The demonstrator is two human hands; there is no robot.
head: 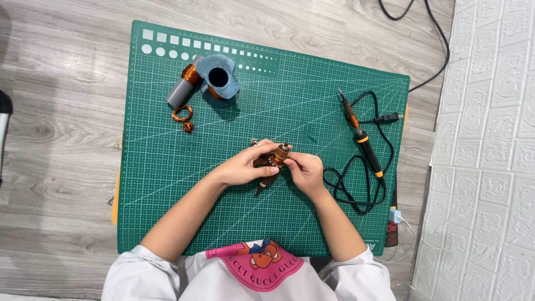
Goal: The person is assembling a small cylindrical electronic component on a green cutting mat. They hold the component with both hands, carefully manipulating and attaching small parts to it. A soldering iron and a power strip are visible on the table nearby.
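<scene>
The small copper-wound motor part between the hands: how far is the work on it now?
Already visible: the small copper-wound motor rotor carries windings. In hand: the left hand and the right hand both pinch it above the green cutting mat. Untouched: the orange-and-black soldering iron lies at the right, and the grey spool of copper wire and a loose copper wire coil lie at the top left.

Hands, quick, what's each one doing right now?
Left hand: closed on the small copper-wound motor rotor.
Right hand: fingers closed on the same rotor.

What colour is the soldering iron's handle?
The soldering iron has a black handle with orange bands, clearest in the head view.
</scene>
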